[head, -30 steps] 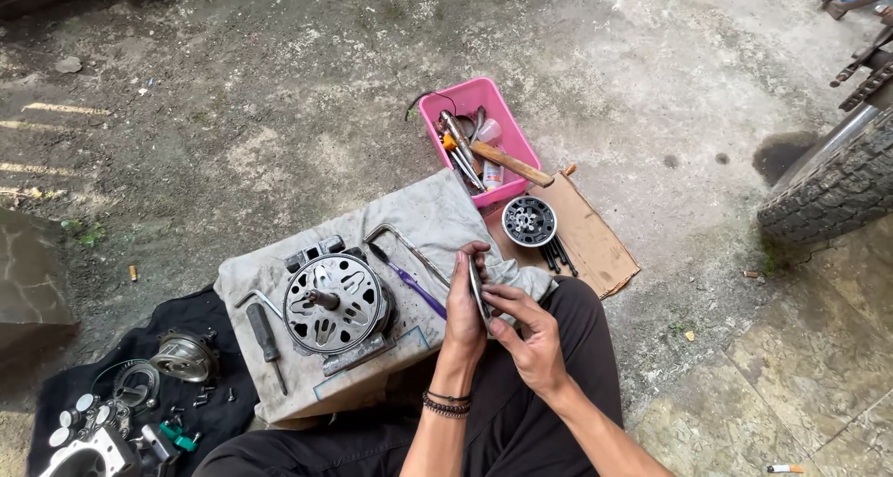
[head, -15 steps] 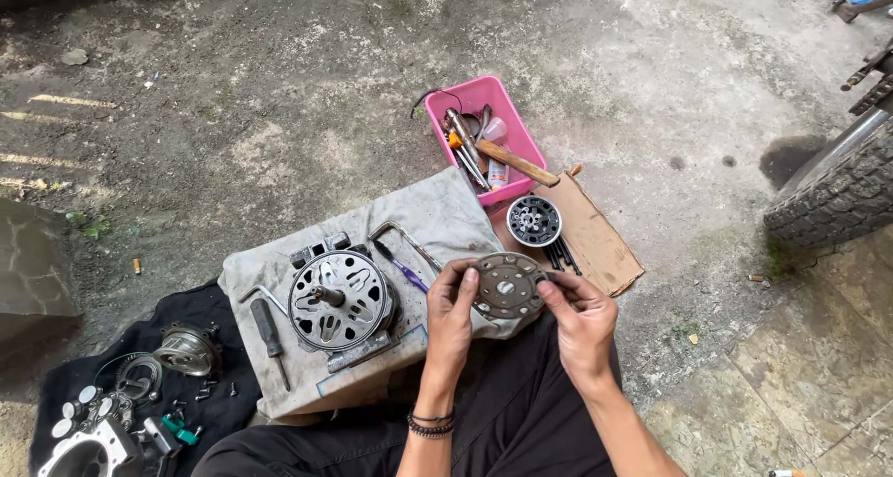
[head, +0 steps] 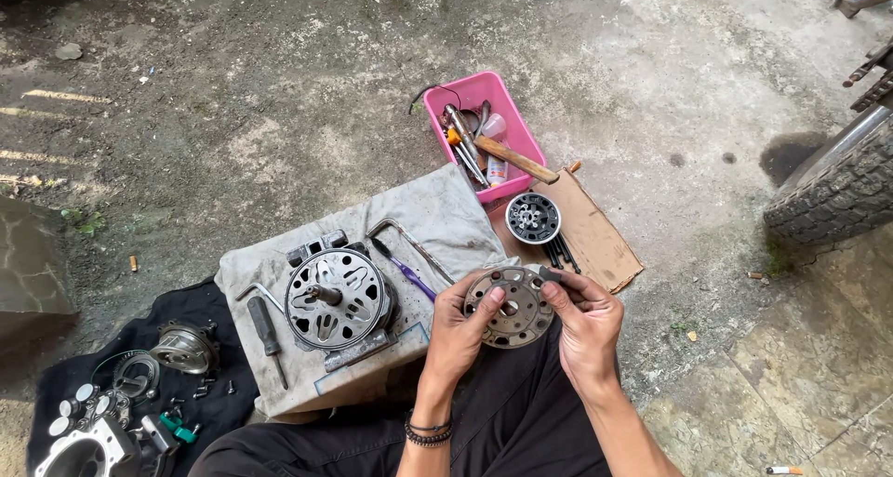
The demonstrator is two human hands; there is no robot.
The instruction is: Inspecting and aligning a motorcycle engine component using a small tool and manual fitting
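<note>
I see both hands gripping a round perforated metal disc (head: pixel 510 306) above my lap: the left hand (head: pixel 458 333) clasps its left edge, thumb across the face. The right hand (head: pixel 586 321) pinches its right rim, just beside the cloth-covered desk (head: pixel 437 215).

The ground is rough grey concrete (head: pixel 279 86), dirty and cracked, in soft daylight. At 3 o'clock a knobby tyre (head: pixel 837 193) stands on it. At 5 o'clock there are stone paving slabs (head: pixel 781 393). At 8 o'clock lies a black cloth (head: pixel 200 305).
</note>
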